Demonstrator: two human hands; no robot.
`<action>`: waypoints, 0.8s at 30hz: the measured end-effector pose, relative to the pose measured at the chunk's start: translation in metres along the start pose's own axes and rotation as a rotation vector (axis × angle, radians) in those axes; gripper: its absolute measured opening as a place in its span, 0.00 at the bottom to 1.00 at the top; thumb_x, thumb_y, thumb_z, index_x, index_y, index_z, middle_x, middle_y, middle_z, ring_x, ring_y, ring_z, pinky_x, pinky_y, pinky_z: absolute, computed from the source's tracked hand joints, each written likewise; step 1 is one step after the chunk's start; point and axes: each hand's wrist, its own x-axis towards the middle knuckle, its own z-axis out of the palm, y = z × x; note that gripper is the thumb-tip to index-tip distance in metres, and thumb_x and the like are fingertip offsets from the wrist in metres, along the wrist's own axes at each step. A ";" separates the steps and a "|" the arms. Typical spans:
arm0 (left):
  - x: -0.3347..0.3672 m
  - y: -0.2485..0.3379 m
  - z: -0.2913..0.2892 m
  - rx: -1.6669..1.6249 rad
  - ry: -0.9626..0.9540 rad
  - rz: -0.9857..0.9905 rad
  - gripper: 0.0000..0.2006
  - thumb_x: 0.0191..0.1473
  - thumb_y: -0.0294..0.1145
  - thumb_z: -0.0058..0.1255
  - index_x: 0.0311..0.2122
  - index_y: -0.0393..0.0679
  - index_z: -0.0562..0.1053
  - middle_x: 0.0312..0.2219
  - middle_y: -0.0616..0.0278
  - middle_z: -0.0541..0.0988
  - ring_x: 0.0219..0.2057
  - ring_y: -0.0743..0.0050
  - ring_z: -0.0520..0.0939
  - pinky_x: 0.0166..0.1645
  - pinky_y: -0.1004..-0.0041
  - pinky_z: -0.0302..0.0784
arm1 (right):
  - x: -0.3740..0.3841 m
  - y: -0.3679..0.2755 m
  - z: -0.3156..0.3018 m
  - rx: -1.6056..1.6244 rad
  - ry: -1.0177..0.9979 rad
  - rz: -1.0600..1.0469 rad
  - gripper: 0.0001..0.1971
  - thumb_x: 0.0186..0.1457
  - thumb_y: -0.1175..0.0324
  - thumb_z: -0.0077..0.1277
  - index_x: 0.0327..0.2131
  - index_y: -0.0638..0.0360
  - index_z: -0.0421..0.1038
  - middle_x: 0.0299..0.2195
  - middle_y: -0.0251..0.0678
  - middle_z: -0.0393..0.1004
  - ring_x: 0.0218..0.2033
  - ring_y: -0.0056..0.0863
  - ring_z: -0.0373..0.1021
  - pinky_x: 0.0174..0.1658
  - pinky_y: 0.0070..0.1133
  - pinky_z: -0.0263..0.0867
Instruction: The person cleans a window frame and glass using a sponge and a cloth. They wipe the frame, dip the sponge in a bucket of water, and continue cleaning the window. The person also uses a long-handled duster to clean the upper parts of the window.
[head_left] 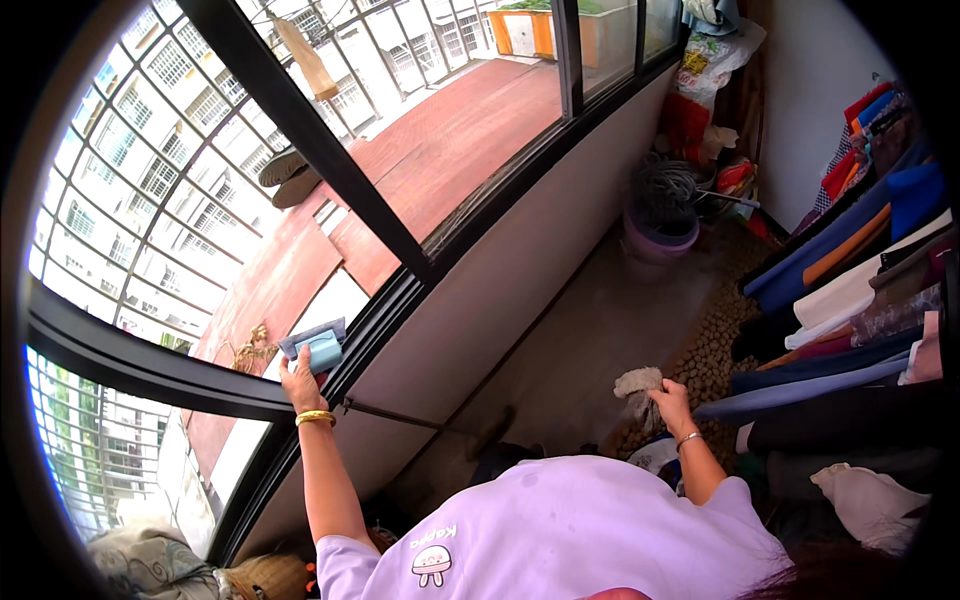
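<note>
My left hand (303, 388) reaches to the window and grips a light-blue block with a flat grey-blue piece (322, 350) along its far side. It is at the dark window frame (385, 312), by the opening over the outer ledge; whether it touches the frame I cannot tell. A gold bangle circles that wrist. Out to the right, my right hand (673, 404) has its fingers closed on a crumpled beige-grey cloth (638, 382), which hangs above the floor. A thin bracelet sits on the right wrist.
Clothes (860, 270) hang in a row on the right, above many small round brown things (705, 335) on the floor. A purple bucket (660, 240) stands by the wall ahead, near bags. Outside, shoes (290, 178) rest on the reddish ledge (450, 130) within window bars.
</note>
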 end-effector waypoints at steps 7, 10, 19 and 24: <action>0.090 -0.047 0.033 0.092 -0.044 -0.038 0.18 0.56 0.40 0.53 0.47 0.41 0.68 0.30 0.62 0.77 0.22 0.76 0.78 0.18 0.78 0.70 | 0.005 -0.030 -0.001 0.093 0.130 -0.013 0.14 0.50 0.75 0.54 0.19 0.62 0.58 0.17 0.23 0.57 0.21 0.14 0.53 0.24 0.23 0.52; 0.134 -0.081 0.023 0.366 -0.032 -0.058 0.22 0.57 0.38 0.50 0.51 0.33 0.67 0.35 0.54 0.78 0.29 0.65 0.80 0.28 0.71 0.75 | 0.027 -0.038 0.006 0.129 0.158 -0.027 0.15 0.49 0.75 0.55 0.18 0.62 0.57 0.17 0.24 0.56 0.21 0.14 0.53 0.24 0.23 0.52; 0.095 -0.053 0.033 1.123 0.250 0.534 0.27 0.58 0.46 0.45 0.57 0.36 0.63 0.53 0.41 0.65 0.54 0.43 0.67 0.57 0.55 0.64 | 0.111 -0.082 0.020 0.110 0.223 -0.150 0.17 0.44 0.74 0.58 0.20 0.67 0.56 0.16 0.28 0.54 0.21 0.15 0.52 0.24 0.23 0.54; -0.022 0.050 0.150 0.344 -0.197 0.617 0.37 0.59 0.56 0.43 0.63 0.37 0.54 0.58 0.47 0.63 0.59 0.55 0.63 0.60 0.59 0.59 | 0.158 -0.111 0.005 0.084 0.340 -0.299 0.13 0.46 0.74 0.56 0.22 0.69 0.60 0.19 0.31 0.62 0.24 0.14 0.56 0.27 0.21 0.57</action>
